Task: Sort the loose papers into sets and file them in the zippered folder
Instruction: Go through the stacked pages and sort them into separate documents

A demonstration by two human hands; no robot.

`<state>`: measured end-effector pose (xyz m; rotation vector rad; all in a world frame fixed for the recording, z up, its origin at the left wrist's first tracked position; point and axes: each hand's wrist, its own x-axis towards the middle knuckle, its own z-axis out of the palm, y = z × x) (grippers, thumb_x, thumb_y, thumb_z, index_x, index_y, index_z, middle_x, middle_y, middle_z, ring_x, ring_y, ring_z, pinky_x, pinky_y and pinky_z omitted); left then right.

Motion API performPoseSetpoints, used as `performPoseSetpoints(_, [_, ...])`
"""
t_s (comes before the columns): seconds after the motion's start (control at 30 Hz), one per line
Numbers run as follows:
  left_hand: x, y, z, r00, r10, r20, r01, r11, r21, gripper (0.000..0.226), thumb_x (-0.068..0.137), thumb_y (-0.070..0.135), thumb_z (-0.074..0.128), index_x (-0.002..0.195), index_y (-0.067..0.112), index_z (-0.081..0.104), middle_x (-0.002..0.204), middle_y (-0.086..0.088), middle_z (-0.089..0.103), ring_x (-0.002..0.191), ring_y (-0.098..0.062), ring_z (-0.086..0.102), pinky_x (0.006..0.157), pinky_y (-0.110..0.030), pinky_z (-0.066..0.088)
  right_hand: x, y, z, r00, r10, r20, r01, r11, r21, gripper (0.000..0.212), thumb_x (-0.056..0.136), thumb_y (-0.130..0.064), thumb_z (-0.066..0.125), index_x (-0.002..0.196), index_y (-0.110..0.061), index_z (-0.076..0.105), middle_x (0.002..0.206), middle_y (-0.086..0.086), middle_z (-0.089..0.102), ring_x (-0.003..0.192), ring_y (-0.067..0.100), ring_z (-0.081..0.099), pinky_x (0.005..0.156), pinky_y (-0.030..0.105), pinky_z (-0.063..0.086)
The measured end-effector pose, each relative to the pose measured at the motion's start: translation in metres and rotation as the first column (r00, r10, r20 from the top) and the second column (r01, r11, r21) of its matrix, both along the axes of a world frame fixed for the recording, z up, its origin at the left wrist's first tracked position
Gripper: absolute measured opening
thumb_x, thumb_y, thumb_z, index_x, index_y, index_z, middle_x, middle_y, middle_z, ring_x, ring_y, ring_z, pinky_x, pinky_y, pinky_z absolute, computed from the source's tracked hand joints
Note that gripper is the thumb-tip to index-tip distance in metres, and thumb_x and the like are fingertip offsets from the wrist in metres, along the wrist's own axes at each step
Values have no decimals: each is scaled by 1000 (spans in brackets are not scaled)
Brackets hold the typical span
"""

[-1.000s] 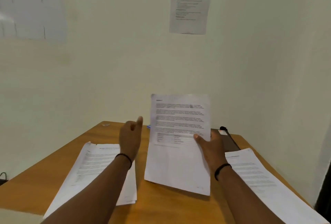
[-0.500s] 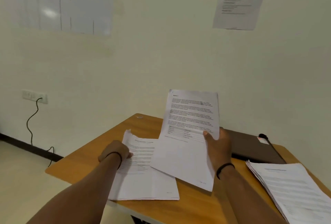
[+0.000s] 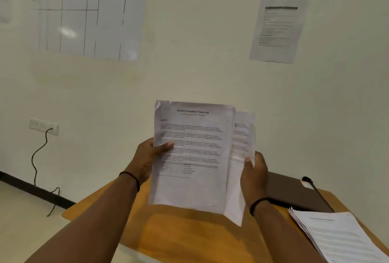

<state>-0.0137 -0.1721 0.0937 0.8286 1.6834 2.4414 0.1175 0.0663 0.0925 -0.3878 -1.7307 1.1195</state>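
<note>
Front sheet (image 3: 190, 157) pinched at its left edge by left hand (image 3: 145, 159), thumb on top, 2nd sheet (image 3: 242, 136) behind pinched by right hand (image 3: 253, 176), both above tabletop (image 3: 179, 233) w/ dark folder (image 3: 292, 193), prob. zipped, and paper stack (image 3: 341, 237) at right.

Cream wall (image 3: 200, 62) behind a wooden table (image 3: 189, 233); pale floor (image 3: 25, 220).

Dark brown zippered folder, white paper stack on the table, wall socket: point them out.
Dark brown zippered folder (image 3: 294, 194), head view, flat cover.
White paper stack (image 3: 341, 239), head view, top sheet.
Wall socket (image 3: 43, 126), head view, faceplate.
</note>
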Motion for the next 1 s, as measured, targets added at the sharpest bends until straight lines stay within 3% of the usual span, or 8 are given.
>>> performPoseSetpoints(0.2, [19, 27, 7, 999, 10, 50, -12, 999, 34, 46, 70, 18, 82, 111, 2, 70, 106, -14, 75, 97, -37, 71, 79, -42, 59, 7, -13, 7, 945, 314, -89, -327, 913, -246, 26, 103, -16, 43, 84, -5, 58, 76, 1, 61, 75, 21, 53, 66, 28, 45])
performPoseSetpoints(0.3, [31, 42, 0, 989, 134, 57, -137, 988, 66, 39, 77, 12, 81, 105, -8, 64, 98, -14, 75, 84, -31, 73, 70, -39, 62, 12, -17, -1, 906, 387, -171, -423, 842, -334, 44, 103, -45, 38, 115, -10, 62, 104, 3, 69, 95, 22, 65, 85, 38, 53])
performPoseSetpoints(0.37, [36, 56, -2, 967, 256, 20, -256, 965, 58, 33, 78, 11, 82, 87, -6, 55, 84, -17, 66, 72, -26, 66, 62, -32, 61, 16, -17, -4, 910, 374, -180, -412, 865, -287, 47, 96, -55, 40, 113, -17, 62, 107, 5, 71, 98, 21, 68, 87, 40, 56])
performPoseSetpoints(0.43, [43, 68, 1, 945, 328, -23, -326, 943, 65, 39, 77, 10, 82, 83, 7, 44, 79, -11, 56, 67, -19, 58, 53, -23, 54, 20, -13, -2, 946, 291, -144, -311, 938, -153, 26, 93, -43, 57, 101, -18, 61, 98, 2, 71, 92, 18, 69, 78, 33, 59])
performPoseSetpoints(0.57, [52, 83, 19, 975, 215, -54, -208, 972, 112, 59, 78, 11, 82, 119, 12, 39, 100, -3, 67, 76, -14, 72, 63, -22, 58, 25, 3, 9, 963, 188, -193, -198, 980, -31, 6, 92, -18, 67, 92, -17, 61, 93, -4, 69, 88, 15, 68, 68, 20, 55])
performPoseSetpoints(0.73, [48, 90, 10, 996, 31, -87, -35, 998, -53, 37, 78, 15, 82, 112, 9, 69, 102, -2, 76, 93, -21, 73, 71, -25, 59, 43, 25, 0, 942, 293, -163, -320, 932, -173, 18, 85, -19, 75, 100, -15, 68, 93, 0, 75, 85, 15, 72, 68, 27, 59])
performPoseSetpoints(0.9, [52, 98, -17, 997, -31, -69, 20, 988, -152, 26, 81, 17, 78, 103, 4, 73, 96, -5, 77, 90, -25, 73, 66, -22, 57, 53, 25, -24, 912, 389, -127, -409, 855, -318, 20, 82, -18, 77, 100, -12, 72, 92, 6, 77, 82, 20, 74, 64, 29, 60])
performPoseSetpoints(1.0, [55, 103, -4, 996, -34, -84, 24, 993, -117, 26, 85, 18, 75, 102, -1, 72, 97, -11, 76, 89, -29, 73, 72, -32, 60, 49, 24, -9, 920, 360, -155, -392, 863, -318, 19, 82, -18, 77, 97, -10, 71, 89, 7, 77, 79, 21, 74, 63, 29, 60])
